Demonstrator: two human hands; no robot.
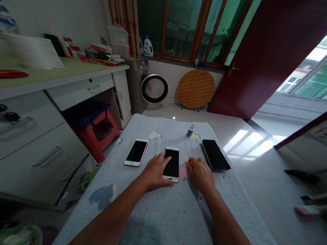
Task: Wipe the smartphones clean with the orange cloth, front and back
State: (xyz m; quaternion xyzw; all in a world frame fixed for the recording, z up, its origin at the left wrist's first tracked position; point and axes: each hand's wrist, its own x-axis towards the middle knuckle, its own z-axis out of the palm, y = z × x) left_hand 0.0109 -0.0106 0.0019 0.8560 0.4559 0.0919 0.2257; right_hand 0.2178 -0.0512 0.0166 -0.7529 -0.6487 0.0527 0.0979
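Both hands lie low at the centre of the frame on a pale blue cloth (pixel 160 215) that covers the table. The left hand (pixel 155 171) is spread flat, its thumb and fingers resting on the left edge and lower corner of the middle white phone (pixel 173 162). The right hand (pixel 201 172) is curled just beside that phone's right edge, fingertips at a small orange piece (pixel 188 161); whether it is pinched I cannot tell. Going across from the left of the frame, grey drawers (pixel 44 147) and a red stool (pixel 98 132) stand close off the cloth's left edge, leaving a narrow gap. Left of centre a second white phone (pixel 136 152) lies face up, apart from the left hand. Above centre, near the far edge, sit a white wad (pixel 154 135) and a small bottle (pixel 190 130). Right of centre a black phone (pixel 215 154) lies near the right hand without touching it, its outer side close to the cloth's right edge. Beyond that edge a wide stretch of tiled floor (pixel 258 183) runs to the right of the frame, and a broad stretch of cloth runs between the forearms toward the bottom.
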